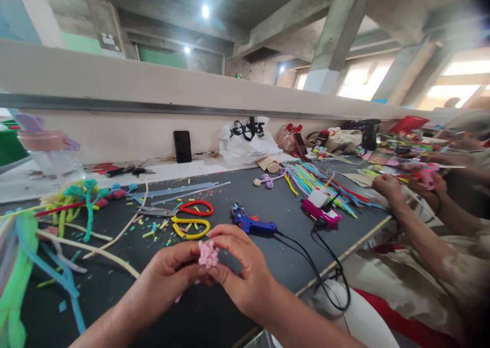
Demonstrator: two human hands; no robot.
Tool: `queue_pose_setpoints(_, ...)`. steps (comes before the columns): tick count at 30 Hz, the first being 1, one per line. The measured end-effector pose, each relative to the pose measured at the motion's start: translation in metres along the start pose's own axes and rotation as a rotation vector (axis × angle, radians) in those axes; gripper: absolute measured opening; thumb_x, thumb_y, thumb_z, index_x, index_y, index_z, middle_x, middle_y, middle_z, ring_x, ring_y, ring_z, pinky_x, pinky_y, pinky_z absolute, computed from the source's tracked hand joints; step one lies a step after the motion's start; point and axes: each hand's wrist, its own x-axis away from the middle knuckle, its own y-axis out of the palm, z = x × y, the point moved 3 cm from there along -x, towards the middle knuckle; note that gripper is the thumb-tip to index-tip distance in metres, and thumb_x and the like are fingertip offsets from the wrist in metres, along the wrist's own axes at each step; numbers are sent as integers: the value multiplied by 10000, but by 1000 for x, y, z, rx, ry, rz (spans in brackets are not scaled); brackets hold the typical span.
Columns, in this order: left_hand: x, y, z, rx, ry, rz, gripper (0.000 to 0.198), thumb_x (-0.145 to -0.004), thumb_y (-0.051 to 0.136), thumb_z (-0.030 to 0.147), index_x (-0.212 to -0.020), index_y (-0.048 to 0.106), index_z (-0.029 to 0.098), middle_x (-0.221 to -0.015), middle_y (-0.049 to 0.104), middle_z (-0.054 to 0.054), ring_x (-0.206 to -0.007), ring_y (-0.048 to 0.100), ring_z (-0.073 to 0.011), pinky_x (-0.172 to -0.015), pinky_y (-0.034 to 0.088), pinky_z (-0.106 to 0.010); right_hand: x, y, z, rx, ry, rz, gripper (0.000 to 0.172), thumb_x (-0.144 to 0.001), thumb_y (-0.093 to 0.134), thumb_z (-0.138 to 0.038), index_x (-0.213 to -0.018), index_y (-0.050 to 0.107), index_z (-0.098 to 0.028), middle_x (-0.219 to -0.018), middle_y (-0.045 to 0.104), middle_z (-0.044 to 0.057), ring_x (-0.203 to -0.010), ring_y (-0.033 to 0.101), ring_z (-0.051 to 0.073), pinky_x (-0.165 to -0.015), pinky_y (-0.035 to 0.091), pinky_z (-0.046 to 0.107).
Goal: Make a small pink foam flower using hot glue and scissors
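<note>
Between both hands, low in the middle of the head view, is a small pink flower (208, 254) that looks made of fuzzy pipe cleaner. My left hand (172, 269) pinches it from the left with thumb and fingers. From the right, my right hand (243, 266) grips it the same way, fingertips curled over its top. Just beyond my fingers lie scissors (193, 228) with one red and one yellow handle. A blue glue gun (254, 225) rests on the dark table (214, 315), its cord running right.
Pipe cleaners (23, 276) and a teal piece (91, 205) lie on the left, near a bottle (53, 154). A magenta power strip (320, 213) sits right of the glue gun, by more pipe cleaners (310, 177). At the right, a co-worker's hand (388, 190) is close to the table edge.
</note>
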Motion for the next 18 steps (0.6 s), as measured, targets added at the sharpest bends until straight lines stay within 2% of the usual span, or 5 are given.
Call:
queue_pose_setpoints(6,1,-5,-1,-194,107,18,261,-821,523,301,-668,672,150,-647,666,-39,-622,593,-152,-584,438,-215,-1,-8,-6,13,-10,-2,311,-790,599,-182,-1098,559,-191,-1053,603,90,-1024,541,199,-894,452,356)
queue_pose_setpoints(11,2,-9,-7,-334,138,63,286,-854,475,307,-703,664,156,-670,662,-32,-630,596,-145,-595,431,-208,-5,-14,-16,108,-137,73,181,-794,553,-79,-924,600,-194,-883,613,50,-873,574,166,-808,455,330)
queue_pose_setpoints(18,2,-5,1,-360,154,16,255,-830,511,302,-686,666,160,-629,634,-15,-584,559,-127,-535,408,-184,-6,-12,-17,235,-201,51,146,-814,552,-103,-914,596,-200,-849,625,31,-798,577,146,-775,415,339)
